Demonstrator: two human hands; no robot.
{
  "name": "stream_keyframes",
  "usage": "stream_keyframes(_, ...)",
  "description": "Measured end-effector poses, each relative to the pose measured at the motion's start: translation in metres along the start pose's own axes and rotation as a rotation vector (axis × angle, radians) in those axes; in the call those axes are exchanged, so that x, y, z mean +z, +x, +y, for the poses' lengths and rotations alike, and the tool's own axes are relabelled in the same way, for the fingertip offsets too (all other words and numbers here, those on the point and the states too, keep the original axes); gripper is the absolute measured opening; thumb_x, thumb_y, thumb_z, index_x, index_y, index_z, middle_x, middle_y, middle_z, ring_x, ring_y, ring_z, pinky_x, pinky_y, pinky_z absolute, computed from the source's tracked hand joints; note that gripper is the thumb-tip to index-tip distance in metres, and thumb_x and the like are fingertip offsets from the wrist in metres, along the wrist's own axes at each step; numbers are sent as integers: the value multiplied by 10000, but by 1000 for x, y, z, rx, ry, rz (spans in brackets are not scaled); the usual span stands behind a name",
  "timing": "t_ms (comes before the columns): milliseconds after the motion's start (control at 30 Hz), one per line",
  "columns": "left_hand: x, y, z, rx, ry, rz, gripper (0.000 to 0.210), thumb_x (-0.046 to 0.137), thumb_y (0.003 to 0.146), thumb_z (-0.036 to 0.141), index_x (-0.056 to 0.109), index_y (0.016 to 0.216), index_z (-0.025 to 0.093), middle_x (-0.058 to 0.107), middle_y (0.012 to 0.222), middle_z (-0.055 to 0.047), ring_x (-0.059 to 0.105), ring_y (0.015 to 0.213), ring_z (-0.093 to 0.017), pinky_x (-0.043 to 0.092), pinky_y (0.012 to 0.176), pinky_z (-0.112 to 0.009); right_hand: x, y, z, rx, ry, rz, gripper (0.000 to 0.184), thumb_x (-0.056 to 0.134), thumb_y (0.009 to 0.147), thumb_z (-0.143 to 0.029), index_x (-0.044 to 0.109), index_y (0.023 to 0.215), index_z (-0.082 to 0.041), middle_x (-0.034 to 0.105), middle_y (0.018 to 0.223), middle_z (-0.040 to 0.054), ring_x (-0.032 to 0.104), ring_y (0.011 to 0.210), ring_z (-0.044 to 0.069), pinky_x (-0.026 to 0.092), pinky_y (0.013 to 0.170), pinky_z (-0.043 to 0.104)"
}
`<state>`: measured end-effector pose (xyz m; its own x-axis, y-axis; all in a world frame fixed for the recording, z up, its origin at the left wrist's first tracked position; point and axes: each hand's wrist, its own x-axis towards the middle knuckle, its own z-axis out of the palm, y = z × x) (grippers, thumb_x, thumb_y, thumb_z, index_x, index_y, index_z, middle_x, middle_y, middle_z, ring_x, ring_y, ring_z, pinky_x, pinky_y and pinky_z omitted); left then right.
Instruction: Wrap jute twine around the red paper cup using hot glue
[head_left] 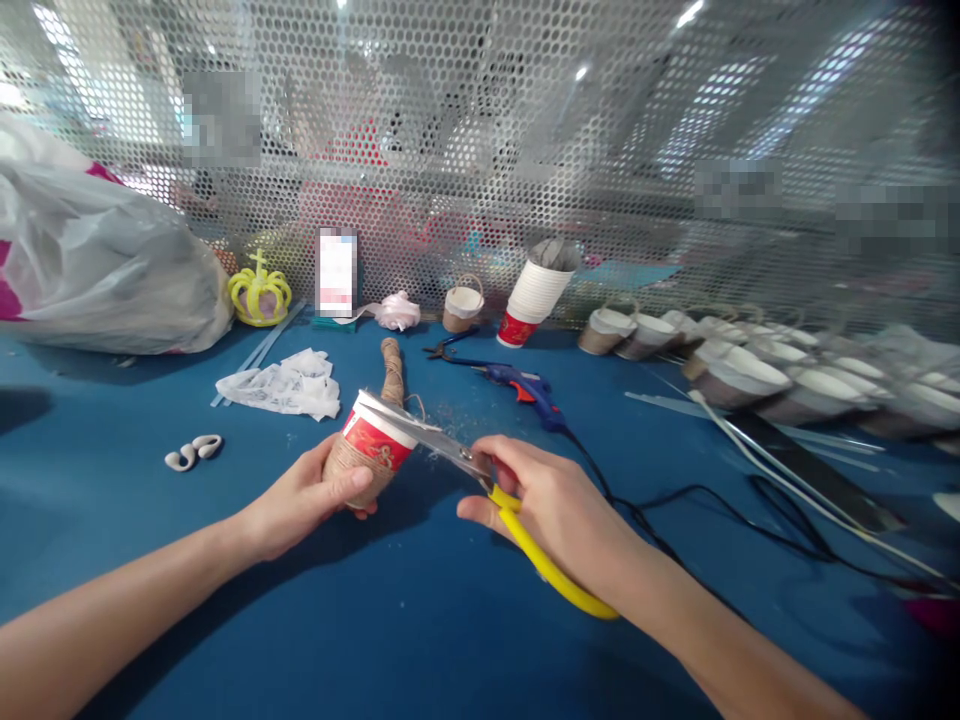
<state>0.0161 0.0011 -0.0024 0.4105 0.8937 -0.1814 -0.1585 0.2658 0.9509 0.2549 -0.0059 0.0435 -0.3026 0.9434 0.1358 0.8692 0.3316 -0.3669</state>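
My left hand (311, 500) is wrapped round a red and white paper cup (381, 442), tilted, its lower part wound with brown twine. In my right hand (555, 500) are yellow-handled scissors (551, 565), their blades lying across the cup's white rim. Whether the blades are cutting the rim I cannot tell. Just behind the cup lies a roll of brown twine (391, 372), and a thin loose strand shows near the blades.
Behind the scissors lies a blue glue gun (525, 388) with a black cord, near pliers (448, 348). Stacked cups (538, 290) stand at the back; several twine-wrapped cups (739, 375) fill the right. Crumpled white material (285, 385), earbuds (193, 452) and a plastic bag (112, 250) are left.
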Motion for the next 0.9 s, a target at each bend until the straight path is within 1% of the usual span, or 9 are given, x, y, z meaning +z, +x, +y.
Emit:
stream_keyframes(67, -3, 1, -1, 18, -13, -19, 604, 734, 614, 535, 516, 990, 115, 583, 799, -45, 553, 660, -134, 434, 613, -261, -1, 0, 0, -1, 5, -3, 370, 613, 707, -571, 565, 826, -224, 540, 622, -38, 474, 501, 107, 397, 502, 227)
stream_keyframes(133, -6, 2, -2, 21, -82, -76, 584, 718, 637, 538, 532, 1000, 120, 596, 827, -56, 571, 677, -141, 447, 624, -263, -3, 0, -1, 0, 7, -5, 369, 608, 711, -571, 563, 822, -222, 530, 609, -41, 463, 495, 107, 398, 502, 228)
stream_keyframes(233, -10, 4, -4, -38, -203, -165, 586, 666, 671, 580, 565, 995, 102, 621, 878, -104, 601, 695, -165, 464, 635, -277, -4, 0, 0, 0, 9, -10, 342, 604, 724, -548, 558, 829, -226, 529, 618, -40, 462, 503, 110, 406, 510, 232)
stream_keyframes(300, -11, 5, -4, -80, -240, -183, 584, 644, 686, 591, 580, 977, 88, 631, 864, -122, 599, 654, -156, 460, 603, -269, -3, -1, 1, -9, 16, -29, 347, 626, 711, -531, 550, 872, -232, 551, 660, -34, 487, 532, 116, 419, 528, 236)
stream_keyframes(433, -8, 4, -5, -60, -198, -152, 504, 671, 703, 524, 576, 958, 99, 615, 803, -87, 555, 592, -116, 436, 558, -243, 2, 0, 3, -41, 25, -33, 476, 718, 623, -503, 521, 957, -227, 602, 826, 2, 569, 682, 148, 459, 632, 260)
stream_keyframes(533, -5, 2, -5, -55, -150, -151, 492, 672, 710, 508, 558, 973, 108, 594, 794, -68, 544, 601, -113, 433, 571, -249, 4, 1, 3, -59, 27, -16, 499, 734, 608, -488, 512, 966, -219, 604, 873, 16, 585, 742, 164, 465, 683, 275)
stream_keyframes(700, -2, 0, -5, -35, -84, -107, 525, 672, 698, 523, 537, 983, 104, 573, 786, -56, 519, 618, -110, 421, 579, -251, 2, 1, -2, -18, -18, -38, 367, 653, 694, -505, 531, 896, -223, 580, 738, -6, 556, 619, 146, 448, 593, 265)
stream_keyframes(900, -2, 1, -4, -14, -43, -54, 539, 679, 686, 522, 516, 999, 115, 564, 810, -52, 519, 647, -123, 425, 588, -263, 0, 0, -1, -8, -20, -26, 372, 626, 698, -560, 550, 846, -227, 535, 649, -26, 484, 522, 118, 414, 516, 238)
